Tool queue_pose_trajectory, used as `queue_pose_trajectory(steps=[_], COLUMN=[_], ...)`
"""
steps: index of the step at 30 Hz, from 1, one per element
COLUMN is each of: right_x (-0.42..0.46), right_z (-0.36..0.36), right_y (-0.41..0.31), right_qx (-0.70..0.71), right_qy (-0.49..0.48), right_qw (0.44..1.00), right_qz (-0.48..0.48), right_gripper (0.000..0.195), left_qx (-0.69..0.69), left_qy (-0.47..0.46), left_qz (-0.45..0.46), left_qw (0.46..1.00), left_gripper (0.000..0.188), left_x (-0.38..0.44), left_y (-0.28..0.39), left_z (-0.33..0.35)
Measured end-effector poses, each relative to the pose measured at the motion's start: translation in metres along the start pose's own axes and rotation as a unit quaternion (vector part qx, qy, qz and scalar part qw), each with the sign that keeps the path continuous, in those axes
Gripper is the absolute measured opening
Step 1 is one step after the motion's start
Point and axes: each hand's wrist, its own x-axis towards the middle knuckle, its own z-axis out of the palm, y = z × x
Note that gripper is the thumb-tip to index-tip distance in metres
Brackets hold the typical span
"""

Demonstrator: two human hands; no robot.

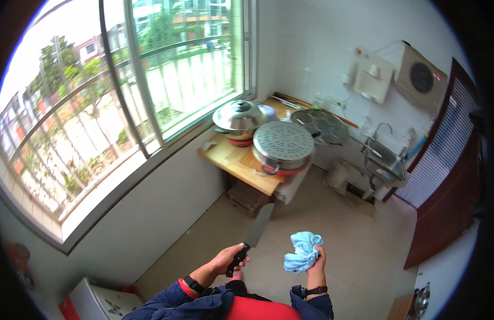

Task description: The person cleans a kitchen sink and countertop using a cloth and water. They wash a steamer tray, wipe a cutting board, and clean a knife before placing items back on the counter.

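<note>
My left hand [227, 259] is wrapped around the black riveted handle of a kitchen knife [260, 226]. Its broad blade points up and away from me, towards the wooden table. In my right hand [319, 261] is a crumpled light blue cloth [303, 251], bunched above the fingers. Both hands are held over the floor in front of my body, with a gap between the knife and the cloth.
Ahead stands a wooden table [215, 157] bearing a lidded metal pot [238, 116] and a steamer pot [284, 141]. Beyond them leans a round dark rack [323, 127]. A sink [385, 159] and a dark red door [443, 224] are at right; a barred window [191, 72] is at left.
</note>
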Motion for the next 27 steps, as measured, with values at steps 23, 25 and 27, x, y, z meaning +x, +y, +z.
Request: queue_pose_trajectory(steps=[23,25,27], right_x=[0.041,0.051,0.072], right_z=[-0.387,-0.433,-0.478], right_y=[-0.482,-0.525,-0.582], right_qx=[0.124,0.119,0.117], right_qy=[0.281,0.33,0.396], right_qw=[0.894,0.885,0.871], right_qz=[-0.326,-0.308,-0.266], right_gripper=[0.031,0.03,0.031], left_qx=[-0.081,-0.149,-0.206], left_qy=[-0.207,-0.188,-0.204], left_qz=[-0.292,-0.338,-0.356], left_qw=[0.93,0.91,0.888], left_gripper=[0.031,0.032,0.033], left_x=[0.681,0.74,0.79], left_y=[0.012,0.011,0.009], left_z=[0.519,0.568,0.618])
